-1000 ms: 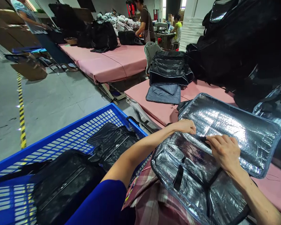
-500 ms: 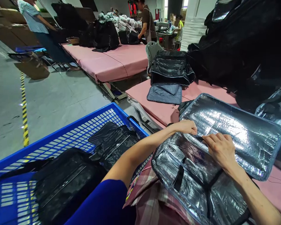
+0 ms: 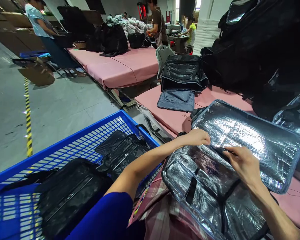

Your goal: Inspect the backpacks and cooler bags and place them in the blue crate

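Note:
An opened insulated bag with silver foil lining (image 3: 207, 180) lies in front of me, partly on my lap and partly on the pink table (image 3: 170, 116). Its foil lid (image 3: 250, 140) is flipped open away from me. My left hand (image 3: 196, 137) rests curled on the fold where lid meets body, fingers pressed against the lining. My right hand (image 3: 242, 163) sits beside it, fingers pinched on a dark strip at the same seam.
A blue wire cart (image 3: 72, 146) at my left holds black bags (image 3: 70, 193). Another black bag with an open flap (image 3: 181, 75) stands further up the table, and a tall heap of black bags (image 3: 260, 46) rises at right. Three people work at far tables.
My right hand has turned and slid slightly right along the seam, now pinching the dark strip. The left hand has stayed put. The view shifted a little.

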Motion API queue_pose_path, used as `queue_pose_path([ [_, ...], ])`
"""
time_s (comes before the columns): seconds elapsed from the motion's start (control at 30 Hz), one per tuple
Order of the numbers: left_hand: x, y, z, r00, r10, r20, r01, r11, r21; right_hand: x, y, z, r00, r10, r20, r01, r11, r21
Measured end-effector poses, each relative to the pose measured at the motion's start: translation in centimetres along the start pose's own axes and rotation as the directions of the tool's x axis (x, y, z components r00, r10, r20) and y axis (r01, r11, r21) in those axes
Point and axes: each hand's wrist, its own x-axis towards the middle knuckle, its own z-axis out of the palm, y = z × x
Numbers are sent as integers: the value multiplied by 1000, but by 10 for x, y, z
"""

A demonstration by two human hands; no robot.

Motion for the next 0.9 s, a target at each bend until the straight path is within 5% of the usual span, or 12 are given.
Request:
queue_pose_path([
  [0.07,-19,-1,15,978,131,-160,-105,981,162,-18,3,-5,997,77,10,-77,997,11],
  [0.17,-46,-8,43,916,252,-313,-148,936,320,-48,-2,-6,997,41,70,-29,986,-163],
  [0.33,-63,-14,65,865,356,-355,-191,886,423,-71,-14,3,990,-124,63,138,930,-341],
  [0.57,-48,16,46,895,127,-428,0,958,285,-73,-13,7,976,-211,-60,180,926,-333],
  [0.9,-26,11,8,987,-11,-160,11,1000,-3,-74,-14,4,978,-188,-91,155,945,-288],
])
